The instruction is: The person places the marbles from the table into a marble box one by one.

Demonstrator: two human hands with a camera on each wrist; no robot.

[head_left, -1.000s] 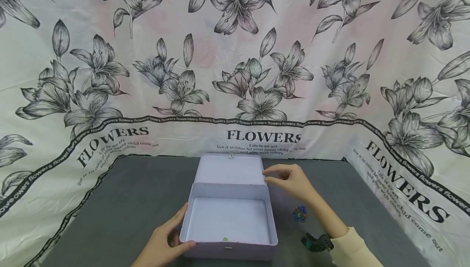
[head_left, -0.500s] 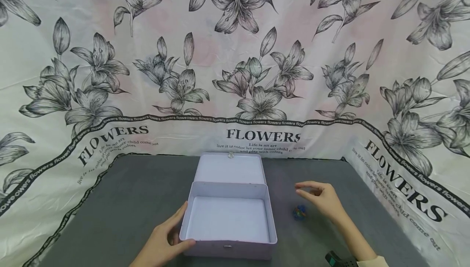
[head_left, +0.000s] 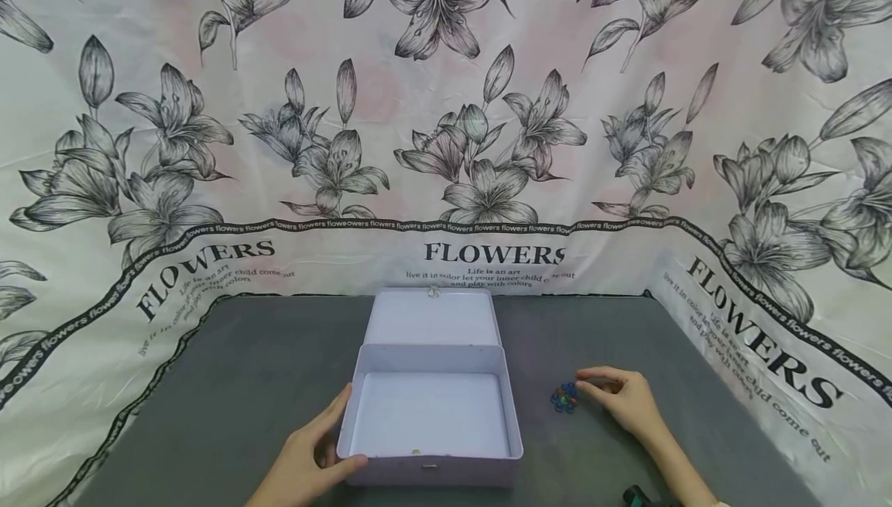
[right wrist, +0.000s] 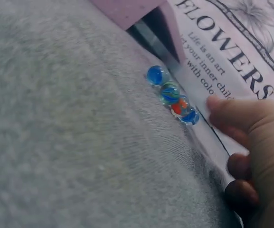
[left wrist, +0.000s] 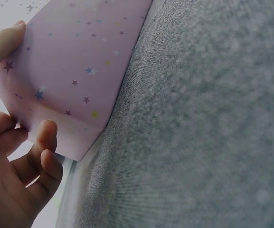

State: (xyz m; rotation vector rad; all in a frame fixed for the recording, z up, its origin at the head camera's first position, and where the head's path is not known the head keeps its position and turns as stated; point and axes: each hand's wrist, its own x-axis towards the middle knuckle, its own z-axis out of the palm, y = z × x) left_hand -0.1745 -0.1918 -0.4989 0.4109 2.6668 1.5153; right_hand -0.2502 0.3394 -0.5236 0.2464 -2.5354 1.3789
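You have the box (head_left: 430, 472) open, your left hand (head_left: 307, 451) gripping its near-left corner, but the marbles (head_left: 564, 398) lie on the desk (head_left: 279, 383) to its right, not yet grasped, your right hand's (head_left: 627, 400) fingers slightly apart beside them.

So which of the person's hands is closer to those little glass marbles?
Right. The right hand is just to the right of the marbles; the left hand is across the open box from them, gripping its near left corner.
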